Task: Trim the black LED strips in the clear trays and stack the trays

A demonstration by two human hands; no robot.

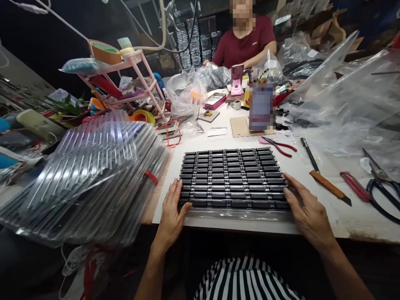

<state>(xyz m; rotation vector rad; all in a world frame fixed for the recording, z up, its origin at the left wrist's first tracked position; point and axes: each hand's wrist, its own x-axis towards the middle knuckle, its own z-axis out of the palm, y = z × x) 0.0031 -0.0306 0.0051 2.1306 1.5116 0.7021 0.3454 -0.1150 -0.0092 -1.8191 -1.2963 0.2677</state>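
1. Bracing the tray of black parts (pixel 233 177) from both ends: left hand (pixel 172 214) lies flat and open against its near-left edge, right hand (pixel 308 210) the same at the near-right corner. Nothing gripped, just touching.
2. Tray sits near the front edge of the white surface (pixel 312 168).
3. Looks thin and bendy, with loose rows, so I'd support both ends and keep it level.
4. Left of the tray, a stack of clear trays (pixel 90 179); right of it, red pliers (pixel 278 146) and a knife (pixel 325 179).

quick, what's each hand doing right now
left hand: open, fingers on the left edge of the black parts tray
right hand: open, touching its right edge
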